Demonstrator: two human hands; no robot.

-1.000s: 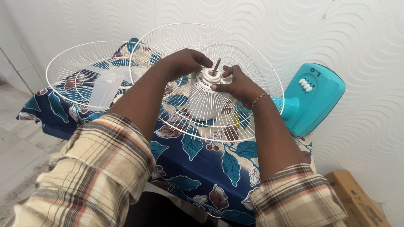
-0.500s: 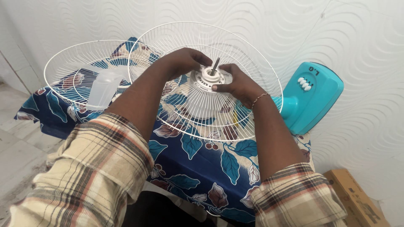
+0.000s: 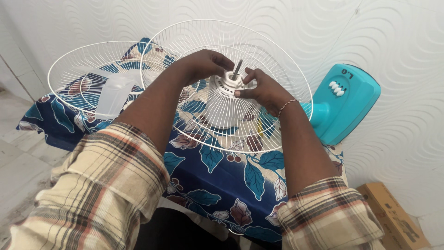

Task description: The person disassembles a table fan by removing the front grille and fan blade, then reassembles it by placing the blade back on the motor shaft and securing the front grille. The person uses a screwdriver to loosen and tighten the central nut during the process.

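Looking down from the head camera, I have both hands at the middle of the round white wire fan guard (image 3: 259, 134), which sits dish-up over the fan's white motor housing (image 3: 222, 113). My left hand (image 3: 203, 65) is curled, fingers bent down over the far side of the white plastic hub ring (image 3: 227, 83) at the guard's centre; its fingertips touch the ring, though I cannot tell how firmly they grip it. My right hand (image 3: 263, 90) is partly closed, thumb and forefinger pinching the near right edge of the same ring, with a thin beaded bracelet (image 3: 286, 105) at the wrist. Between the two hands the grey metal motor shaft (image 3: 237, 68) stands up out of the hub, tilted a little to the right and touched by neither hand (as far as I can see).

Under the guard lies a dark blue cloth printed with teal leaves and red flowers (image 3: 231, 185), draped over the table. To the left, on that cloth, rests a second white wire guard (image 3: 74, 74), its rim overlapped by the first one, with a translucent white plastic fan blade (image 3: 113, 95) lying in it. To the right, the fan's turquoise plastic base with white buttons (image 3: 344, 104) leans by the patterned white wall. A brown cardboard box (image 3: 393, 220) sits low at the right. My sleeves are beige plaid.
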